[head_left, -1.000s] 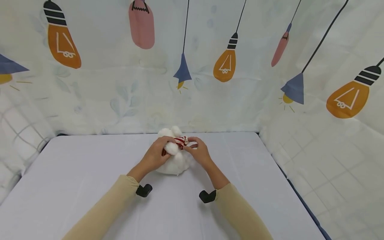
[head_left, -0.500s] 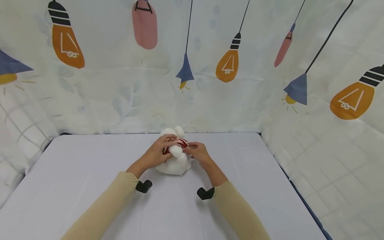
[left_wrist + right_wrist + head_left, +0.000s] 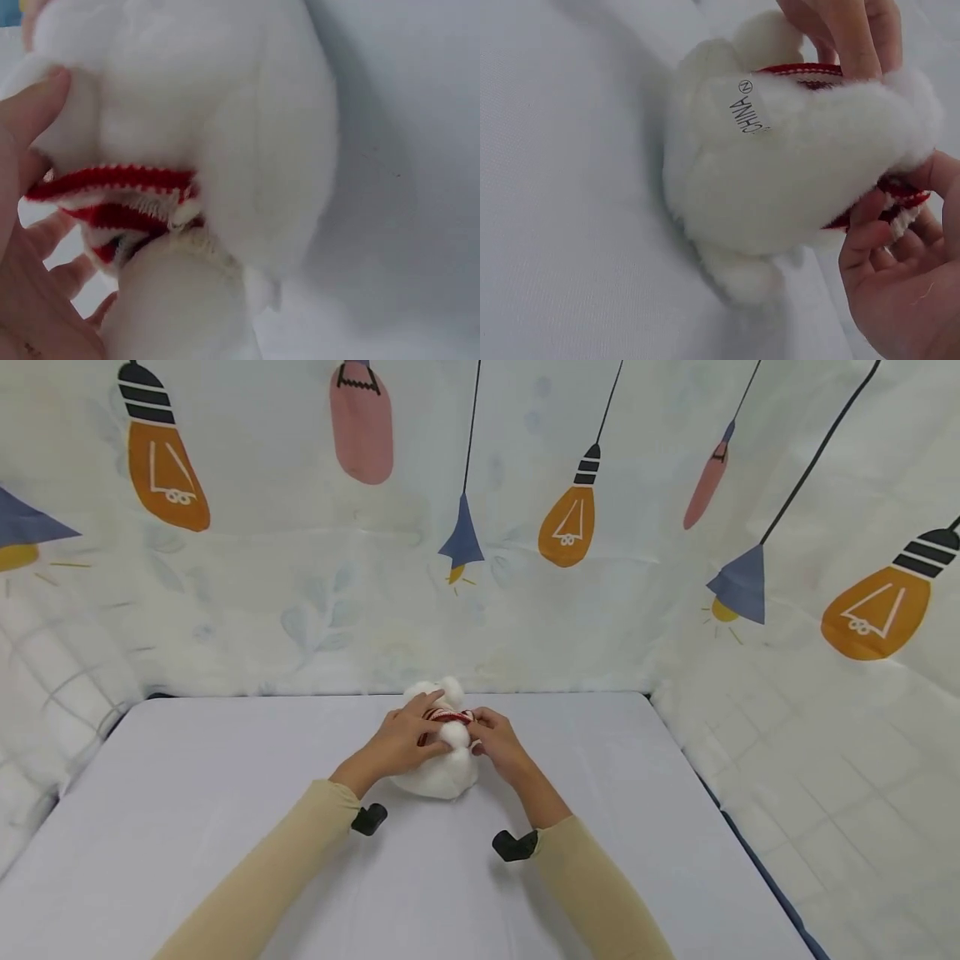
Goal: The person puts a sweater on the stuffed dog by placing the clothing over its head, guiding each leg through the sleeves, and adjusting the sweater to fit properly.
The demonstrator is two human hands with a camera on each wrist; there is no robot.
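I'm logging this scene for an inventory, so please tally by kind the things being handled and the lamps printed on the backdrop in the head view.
White plush toy: 1
Red-and-white striped knitted piece: 1
Orange bulb-shaped printed lamps: 3
Blue cone-shaped printed lamps: 3
Pink oblong printed lamps: 2
Total: 10

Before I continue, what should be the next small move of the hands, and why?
I would probably let the right hand gently smooth the knit, while the left hand steadies the toy. In the left wrist view, the knit looks bunched and folded; in the right wrist view, the right hand pinches part of it, so flattening there seems sensible.
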